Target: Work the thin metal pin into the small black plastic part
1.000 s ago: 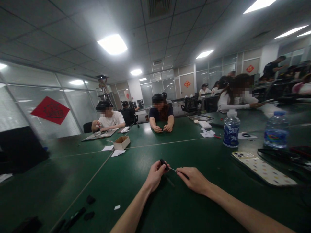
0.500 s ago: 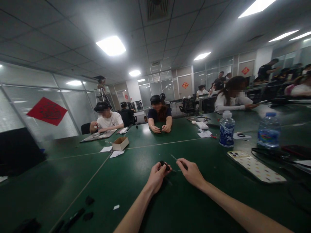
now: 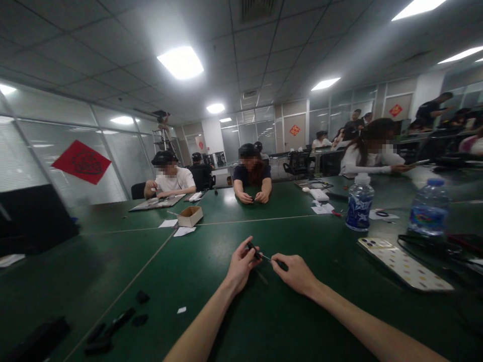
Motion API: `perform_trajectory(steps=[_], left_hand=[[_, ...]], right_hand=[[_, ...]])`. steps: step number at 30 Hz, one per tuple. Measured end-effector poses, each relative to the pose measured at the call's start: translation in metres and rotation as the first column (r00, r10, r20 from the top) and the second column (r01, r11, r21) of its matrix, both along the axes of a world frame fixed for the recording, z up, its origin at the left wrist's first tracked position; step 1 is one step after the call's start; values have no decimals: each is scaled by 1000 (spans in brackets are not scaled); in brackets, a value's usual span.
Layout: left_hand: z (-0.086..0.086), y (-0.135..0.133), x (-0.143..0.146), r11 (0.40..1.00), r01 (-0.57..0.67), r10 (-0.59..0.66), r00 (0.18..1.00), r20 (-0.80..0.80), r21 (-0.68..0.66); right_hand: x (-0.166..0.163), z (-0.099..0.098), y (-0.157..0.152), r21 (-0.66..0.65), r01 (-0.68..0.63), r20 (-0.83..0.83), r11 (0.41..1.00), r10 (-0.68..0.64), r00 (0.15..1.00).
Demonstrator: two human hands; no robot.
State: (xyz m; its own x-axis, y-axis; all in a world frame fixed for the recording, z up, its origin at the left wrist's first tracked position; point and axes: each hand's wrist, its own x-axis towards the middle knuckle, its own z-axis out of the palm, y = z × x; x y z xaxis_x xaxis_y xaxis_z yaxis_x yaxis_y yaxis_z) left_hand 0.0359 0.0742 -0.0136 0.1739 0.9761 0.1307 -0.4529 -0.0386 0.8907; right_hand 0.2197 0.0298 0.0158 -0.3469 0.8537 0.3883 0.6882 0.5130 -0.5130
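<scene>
My left hand [image 3: 238, 269] is closed round a small black part [image 3: 254, 250] above the green table, its index finger stretched along the far side. My right hand [image 3: 297, 274] grips a screwdriver by its dark handle [image 3: 282, 265]. The thin metal shaft points left and its tip meets the black part; exactly where it touches is too small to tell. Near my left forearm lie several loose black pieces [image 3: 119, 322] and a small white scrap [image 3: 181, 310].
On the right are a phone in a patterned case [image 3: 405, 264], two water bottles [image 3: 359, 205] [image 3: 429, 211] and dark cables. Ahead to the left stands an open cardboard box [image 3: 189, 216] with papers beside it. Other people sit across the table [image 3: 211, 261].
The screwdriver's shaft, earlier apart from the black part and pointing up and left, now reaches it. My left hand has turned the part and raised its index finger. The view has shifted slightly.
</scene>
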Motion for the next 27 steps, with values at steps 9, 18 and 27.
perform_trajectory(steps=[9, 18, 27], left_hand=[[9, -2, -10, 1000, 13, -14, 1000, -26, -7], [10, -1, -12, 997, 78, -77, 996, -43, 11], [12, -1, -17, 994, 45, -20, 971, -237, 99]], right_hand=[[-1, 1, -2, 31, 4, 51, 1000, -5, 999], [-1, 0, -1, 19, 3, 55, 1000, -4, 998], [1, 4, -4, 8, -48, 81, 999, 47, 996]])
